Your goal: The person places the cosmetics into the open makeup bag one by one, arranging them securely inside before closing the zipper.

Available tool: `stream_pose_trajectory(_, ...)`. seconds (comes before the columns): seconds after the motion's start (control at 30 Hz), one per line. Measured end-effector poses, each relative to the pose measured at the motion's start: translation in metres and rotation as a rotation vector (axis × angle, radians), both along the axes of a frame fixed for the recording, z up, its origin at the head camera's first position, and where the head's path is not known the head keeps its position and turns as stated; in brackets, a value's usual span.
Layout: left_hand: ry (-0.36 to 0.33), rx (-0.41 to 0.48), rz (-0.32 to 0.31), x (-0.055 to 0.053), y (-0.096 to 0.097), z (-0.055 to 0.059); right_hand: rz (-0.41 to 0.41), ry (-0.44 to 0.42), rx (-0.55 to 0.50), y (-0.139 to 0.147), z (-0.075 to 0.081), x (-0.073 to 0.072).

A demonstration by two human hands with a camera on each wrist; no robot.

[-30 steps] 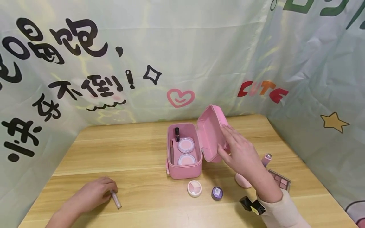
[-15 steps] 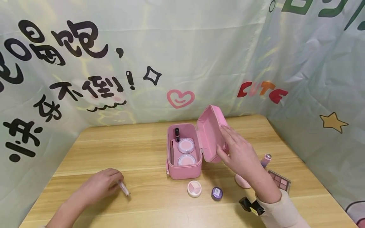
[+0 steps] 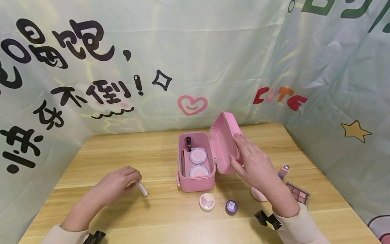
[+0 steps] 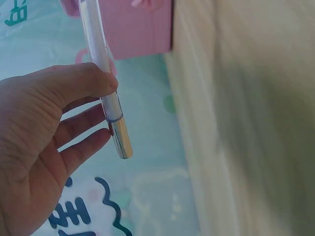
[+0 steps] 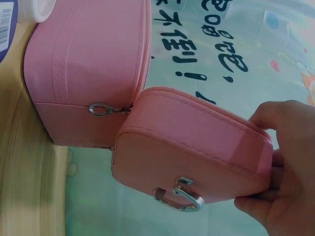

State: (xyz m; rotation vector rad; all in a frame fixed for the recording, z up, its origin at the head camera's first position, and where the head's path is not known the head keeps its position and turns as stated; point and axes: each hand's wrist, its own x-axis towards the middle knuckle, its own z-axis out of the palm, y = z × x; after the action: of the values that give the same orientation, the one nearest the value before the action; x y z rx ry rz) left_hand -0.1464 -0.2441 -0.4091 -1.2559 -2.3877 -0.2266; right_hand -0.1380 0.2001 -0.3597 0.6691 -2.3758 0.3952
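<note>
My left hand [image 3: 117, 185] pinches a slim clear cosmetic tube [image 3: 142, 188] with a glittery body and a gold end [image 4: 122, 141], held just above the table left of the pink makeup case [image 3: 198, 185]. The case stands unzipped, its lid [image 3: 223, 145] tilted to the right. My right hand [image 3: 257, 166] grips the lid's outer edge, thumb and fingers on either side in the right wrist view. Inside the case lie a black-capped lipstick [image 3: 189, 144], a thin brown pencil [image 3: 183, 163] and two round compacts [image 3: 198, 156] with clear covers.
In front of the case lie a round three-colour compact [image 3: 207, 202] and a purple jar [image 3: 231, 207]. A pink round item [image 3: 258, 194], partly hidden by the right arm, a pink-purple tube [image 3: 283, 171] and an eyeshadow palette [image 3: 298, 194] are on the right. A printed curtain [image 3: 152, 112] hangs behind.
My left hand has carried the tube up and rightward, closer to the case. My right hand stays on the lid, which has barely moved.
</note>
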Motion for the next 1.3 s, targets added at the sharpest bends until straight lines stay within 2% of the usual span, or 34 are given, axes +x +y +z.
stream_pose_trajectory(0.23, 0.008, -0.013, -0.056, -0.015, 0.021, 0.014, 0.052, 0.002, 0.023, 0.002, 0.002, -0.001)
stream_pose_trajectory(0.53, 0.016, -0.035, -0.133, -0.034, 0.044, 0.028, 0.059, 0.009, 0.036, 0.002, 0.003, -0.002)
stream_pose_trajectory(0.97, -0.027, -0.072, -0.154, -0.056, 0.08, 0.048, 0.045, 0.02, 0.053, 0.003, 0.002, 0.0)
stream_pose_trajectory(1.13, -0.011, -0.08, -0.18, -0.062, 0.091, 0.051, 0.04, 0.036, 0.069, 0.004, 0.002, 0.0)
stream_pose_trajectory(1.3, -0.005, -0.106, -0.17, -0.068, 0.102, 0.052, 0.045, 0.039, 0.078, 0.004, 0.002, 0.0)
